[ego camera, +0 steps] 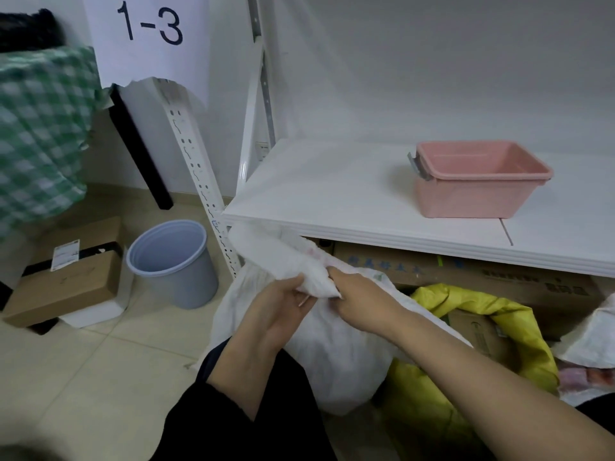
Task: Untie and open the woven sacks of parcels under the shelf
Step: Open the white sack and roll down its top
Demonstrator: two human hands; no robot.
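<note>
Two hands on one sack: left hand [284, 302] and right hand [361, 296] both curl their fingers round the bunched neck of the white woven plastic sack [332, 357]. The sack sits on the floor at the front edge of the white shelf board [332, 194], just beside an open yellow woven sack [519, 327]. The tie is hidden in the folds. Risks: pulling blind could tighten the knot or tear the weave, a raised neck could snag the board, and the full sack may topple toward the person.
</note>
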